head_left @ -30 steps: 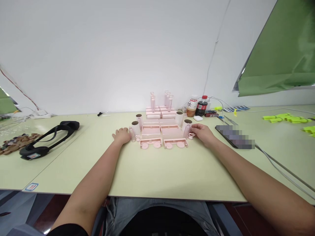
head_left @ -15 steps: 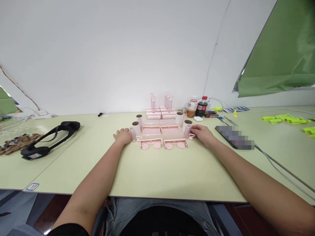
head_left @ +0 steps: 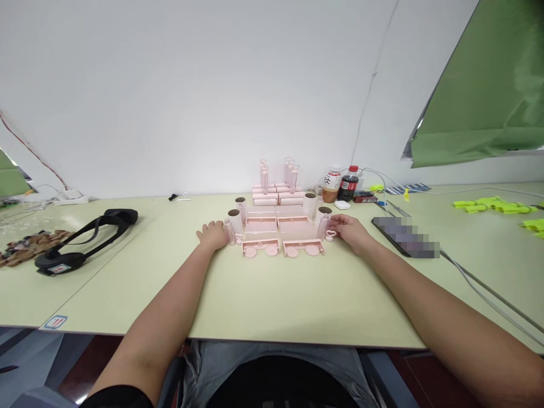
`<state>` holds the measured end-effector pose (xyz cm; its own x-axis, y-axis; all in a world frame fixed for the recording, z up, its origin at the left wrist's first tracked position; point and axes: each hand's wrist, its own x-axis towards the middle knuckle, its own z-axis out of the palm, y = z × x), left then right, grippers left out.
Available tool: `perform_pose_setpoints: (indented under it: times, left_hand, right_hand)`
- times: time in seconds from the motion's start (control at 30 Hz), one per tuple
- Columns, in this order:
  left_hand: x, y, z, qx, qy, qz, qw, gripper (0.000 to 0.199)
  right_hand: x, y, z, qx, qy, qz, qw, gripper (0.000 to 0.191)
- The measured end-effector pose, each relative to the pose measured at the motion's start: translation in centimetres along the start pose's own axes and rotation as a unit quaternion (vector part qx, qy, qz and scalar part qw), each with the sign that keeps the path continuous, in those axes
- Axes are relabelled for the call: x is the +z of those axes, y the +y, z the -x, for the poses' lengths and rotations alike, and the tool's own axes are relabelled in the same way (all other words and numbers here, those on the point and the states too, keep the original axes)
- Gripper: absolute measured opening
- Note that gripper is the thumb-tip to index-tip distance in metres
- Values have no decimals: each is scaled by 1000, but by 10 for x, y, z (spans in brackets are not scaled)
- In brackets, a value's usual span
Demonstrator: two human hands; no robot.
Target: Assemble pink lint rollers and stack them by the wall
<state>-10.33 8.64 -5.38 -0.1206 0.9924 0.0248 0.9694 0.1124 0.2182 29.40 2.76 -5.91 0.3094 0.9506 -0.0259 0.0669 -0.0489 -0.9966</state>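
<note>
Left hand (head_left: 212, 235) lay half-spread, right hand (head_left: 349, 231) loosely bent, grips unclear; clear tube (head_left: 230, 232) looked light, slick, best pinched mid-barrel.

Black top (head_left: 280, 388) with a short black sleeve (head_left: 117, 399), faded blue-grey trousers (head_left: 204, 362), bare forearms (head_left: 170, 309).

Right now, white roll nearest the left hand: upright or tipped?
Upright. The white roll stands on end near the left hand, its dark round opening facing up and its side showing below.
</note>
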Motion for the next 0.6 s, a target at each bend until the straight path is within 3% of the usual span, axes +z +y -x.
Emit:
perform_pose_setpoints:
  times: [0.6]
  left_hand:
    - [1, 1, 0, 4, 1, 3, 1000, 42]
  right_hand:
    - [2, -4, 6, -15, -40, 36, 998, 43]
